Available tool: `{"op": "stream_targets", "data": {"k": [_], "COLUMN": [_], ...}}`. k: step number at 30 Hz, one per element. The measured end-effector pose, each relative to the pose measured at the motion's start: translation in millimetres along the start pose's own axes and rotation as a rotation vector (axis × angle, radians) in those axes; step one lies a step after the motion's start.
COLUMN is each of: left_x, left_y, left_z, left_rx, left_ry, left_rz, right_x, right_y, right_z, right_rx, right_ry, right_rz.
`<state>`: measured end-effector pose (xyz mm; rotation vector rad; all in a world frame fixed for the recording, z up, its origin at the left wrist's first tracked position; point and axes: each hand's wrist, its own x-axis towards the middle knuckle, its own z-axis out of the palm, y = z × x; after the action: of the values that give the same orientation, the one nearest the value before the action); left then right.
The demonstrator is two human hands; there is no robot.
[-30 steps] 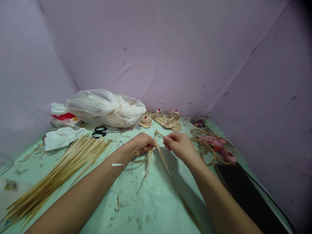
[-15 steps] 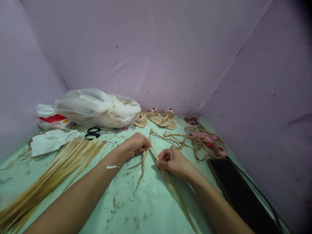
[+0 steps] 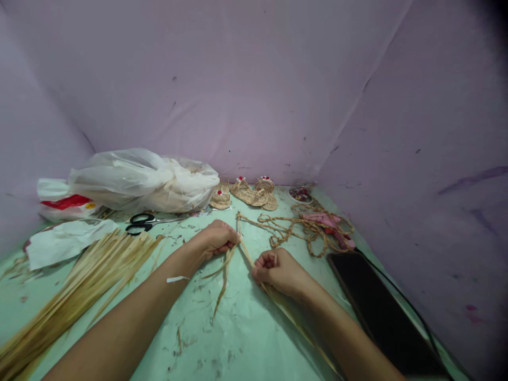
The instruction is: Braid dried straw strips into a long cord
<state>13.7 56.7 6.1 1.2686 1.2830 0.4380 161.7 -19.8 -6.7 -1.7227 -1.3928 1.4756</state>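
Observation:
My left hand (image 3: 215, 239) is closed, pinching the end of a braided straw cord (image 3: 278, 226) where loose straw strips (image 3: 223, 275) hang down onto the green table (image 3: 238, 333). My right hand (image 3: 277, 270) is a fist wrapped round one long straw strip (image 3: 291, 320) that runs back toward me, just below and right of the left hand. The braided cord trails away to the right in loops.
A bundle of straw strips (image 3: 75, 288) lies at the left, with black scissors (image 3: 143, 221), white paper (image 3: 63, 241) and plastic bags (image 3: 143, 180) behind. Small woven straw sandals (image 3: 250, 193) stand at the back. A pink tool (image 3: 331, 222) and a dark phone (image 3: 379, 312) lie right.
My right hand has moved down and toward me along the straw strip, away from the left hand. The left hand has kept its pinch. The view has shifted slightly right.

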Motion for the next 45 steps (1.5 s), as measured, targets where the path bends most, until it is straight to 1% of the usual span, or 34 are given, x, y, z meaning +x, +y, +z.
{"op": "stream_targets", "data": {"k": [8, 10, 15, 18, 20, 21, 23, 24, 25, 26, 29, 30, 32, 35, 37, 38, 41, 45], "left_x": [3.4, 3.8, 5.3, 6.6, 7.2, 7.3, 6.9, 6.5, 6.1, 5.8, 5.2, 5.2, 5.1, 4.6, 3.5, 2.7, 0.0, 0.6], "left_y": [-0.9, -1.1, -2.4, -3.0, -3.3, -3.4, -3.7, -3.9, -4.2, -4.5, -5.2, -5.2, -5.0, -4.2, -3.1, -2.3, 0.6, 0.8], "left_z": [-0.2, 0.0, 0.0, -1.3, -2.7, -3.4, -4.5, -4.9, -5.2, -5.4, -5.7, -5.7, -5.8, -5.1, -3.7, -2.9, -0.9, -1.6], "left_rx": [0.006, 0.003, 0.002, -0.031, -0.073, -0.095, -0.129, -0.14, -0.146, -0.15, -0.154, -0.151, -0.144, -0.116, -0.079, -0.052, 0.031, 0.134], "left_ry": [-0.024, -0.026, -0.024, -0.043, -0.072, -0.084, -0.095, -0.099, -0.101, -0.106, -0.106, -0.101, -0.095, -0.09, -0.06, -0.042, -0.009, 0.007], "left_rz": [-0.008, -0.002, 0.012, 0.025, 0.031, 0.036, 0.05, 0.059, 0.065, 0.07, 0.065, 0.063, 0.063, 0.058, 0.04, 0.027, -0.015, -0.101], "right_x": [-0.2, 0.0, -8.0, -15.5, -13.9, -9.8, 4.2, 13.0, 21.8, 29.8, 44.2, 45.6, 44.9, 39.3, 33.1, 29.2, 16.1, 2.7], "right_y": [0.4, 1.2, -4.3, -13.5, -20.7, -24.4, -32.1, -36.0, -39.8, -43.3, -48.5, -47.4, -40.3, -21.2, -9.1, -4.6, 1.2, 1.7], "right_z": [-2.7, -3.5, -6.1, -12.2, -17.6, -19.7, -20.0, -17.6, -13.6, -8.2, 10.0, 14.3, 17.7, 11.6, 6.0, 4.3, 5.4, 15.2], "right_rx": [-0.075, -0.139, -0.517, -0.718, -0.747, -0.705, -0.52, -0.399, -0.279, -0.169, 0.118, 0.17, 0.179, -0.006, -0.153, -0.215, -0.382, -0.603], "right_ry": [-0.026, -0.018, 0.145, 0.235, 0.312, 0.351, 0.416, 0.424, 0.417, 0.375, 0.173, 0.14, 0.165, 0.253, 0.272, 0.278, 0.329, 0.472], "right_rz": [-0.012, -0.031, -0.167, -0.152, -0.157, -0.181, -0.251, -0.267, -0.251, -0.206, -0.02, 0.018, 0.01, -0.146, -0.241, -0.262, -0.294, -0.405]}}
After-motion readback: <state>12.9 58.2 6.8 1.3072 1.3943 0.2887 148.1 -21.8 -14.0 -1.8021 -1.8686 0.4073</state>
